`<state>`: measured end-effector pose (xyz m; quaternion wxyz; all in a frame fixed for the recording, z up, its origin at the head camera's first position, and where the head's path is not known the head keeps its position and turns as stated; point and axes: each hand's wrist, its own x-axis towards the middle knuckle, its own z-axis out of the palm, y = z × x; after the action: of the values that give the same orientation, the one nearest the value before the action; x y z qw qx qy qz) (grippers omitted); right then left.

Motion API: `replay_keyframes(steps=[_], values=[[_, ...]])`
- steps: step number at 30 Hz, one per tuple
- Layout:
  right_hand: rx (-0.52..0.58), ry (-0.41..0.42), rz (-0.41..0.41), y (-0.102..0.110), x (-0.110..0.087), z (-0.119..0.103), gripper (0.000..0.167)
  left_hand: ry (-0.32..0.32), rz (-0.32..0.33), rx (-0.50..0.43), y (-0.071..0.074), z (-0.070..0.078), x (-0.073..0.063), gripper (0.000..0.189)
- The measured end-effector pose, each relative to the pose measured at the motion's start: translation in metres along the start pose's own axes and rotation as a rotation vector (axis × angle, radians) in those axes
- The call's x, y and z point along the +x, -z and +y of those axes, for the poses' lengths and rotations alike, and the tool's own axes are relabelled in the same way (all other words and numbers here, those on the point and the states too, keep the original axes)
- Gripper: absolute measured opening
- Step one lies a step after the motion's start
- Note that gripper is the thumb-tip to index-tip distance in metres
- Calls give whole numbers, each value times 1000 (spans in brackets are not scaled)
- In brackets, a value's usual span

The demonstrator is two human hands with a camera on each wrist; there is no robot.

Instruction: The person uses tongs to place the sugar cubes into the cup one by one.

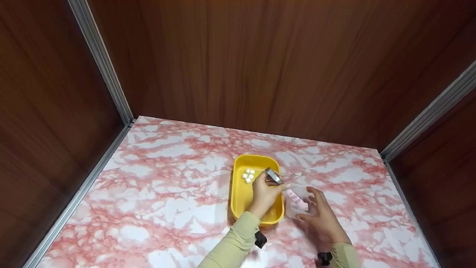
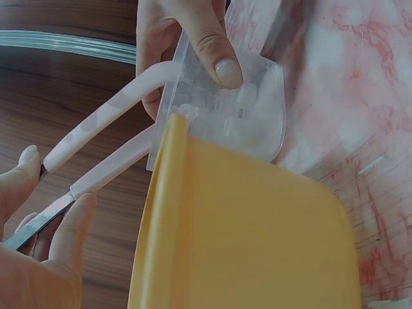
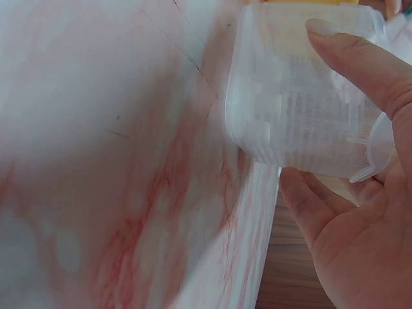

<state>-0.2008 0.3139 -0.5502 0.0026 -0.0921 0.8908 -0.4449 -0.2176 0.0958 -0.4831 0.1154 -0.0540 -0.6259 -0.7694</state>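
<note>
My left hand (image 1: 264, 195) grips a pair of tongs (image 1: 296, 201) by its metal end, above the right side of a yellow tray (image 1: 242, 199). In the left wrist view the tongs' two pink arms stand apart, and their far ends reach in at the mouth of a clear plastic container (image 2: 267, 125). Small whitish pieces (image 2: 246, 96) show through its wall. Thumb on one side and fingers on the other, my right hand (image 1: 322, 215) holds this container close against the tray's right edge. Several white cubes (image 1: 248, 176) lie inside the tray, left of my left hand.
The table (image 1: 178, 208) has a red-and-white marbled top. Dark brown wood panels (image 1: 238, 67) stand behind it and on both sides, with metal strips (image 1: 108, 63) at the corners. Both wrists carry small black devices (image 1: 260, 239).
</note>
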Motion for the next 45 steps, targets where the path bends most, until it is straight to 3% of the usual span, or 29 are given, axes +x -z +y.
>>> replay_keyframes(steps=[16,24,31,45], values=[[-28,7,4,2,1,-2,95,-78,-82,-31,1,-2,3,29],[-38,6,7,2,1,-2,96,-43,-102,-58,5,0,5,25],[-27,-16,-8,1,1,-1,97,20,-98,-158,13,2,9,36],[-6,-27,-3,0,0,0,97,-12,-56,-198,29,15,10,37]])
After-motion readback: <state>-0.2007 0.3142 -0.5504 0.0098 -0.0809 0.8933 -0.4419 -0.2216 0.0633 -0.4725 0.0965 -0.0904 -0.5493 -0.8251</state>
